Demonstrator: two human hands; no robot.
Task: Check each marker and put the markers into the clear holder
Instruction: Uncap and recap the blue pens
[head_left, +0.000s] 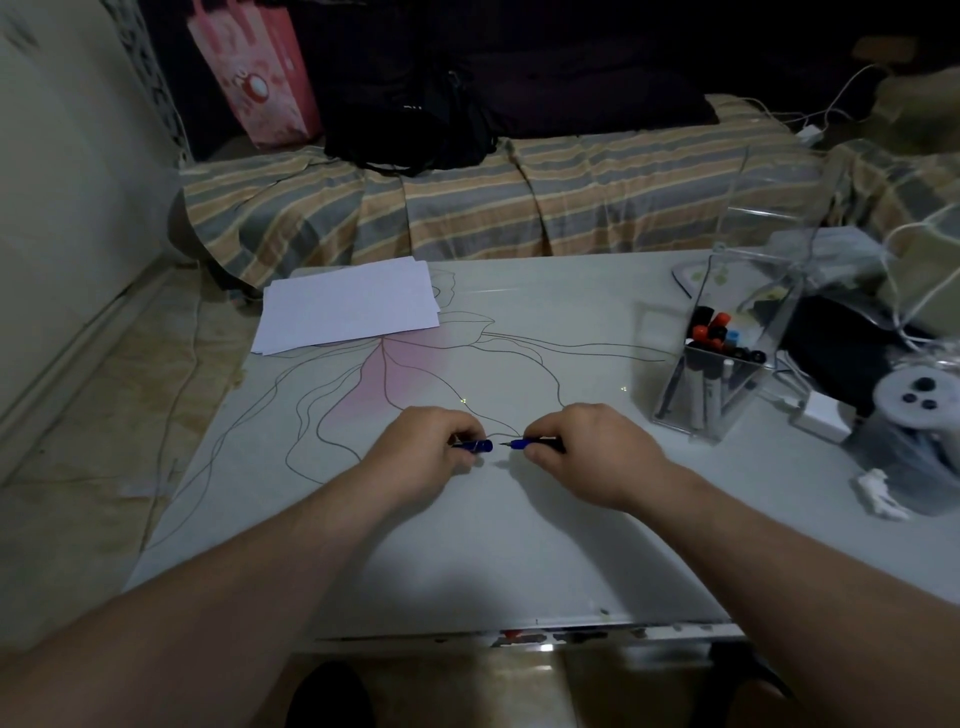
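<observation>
While both forearms reach in from the near edge of the bench, I see the left hand and the right hand low over the middle of it, knuckles up, nearly facing each other. The left fingers are closed around a blue cap, its open end pointing right. The right fingers are clamped on the marker, whose blue collar and fine dark tip point left at the cap; a small gap separates tip and cap. Both pieces sit just above the bench, over its printed line drawing.

Toward the right edge stands the clear holder, upright, already carrying several markers with black, orange and blue ends showing at its top. Near the far left corner lies a stack of white paper, well apart from the hands. Along the right edge I make out a white charger block and a pale controller on a cluttered heap.
</observation>
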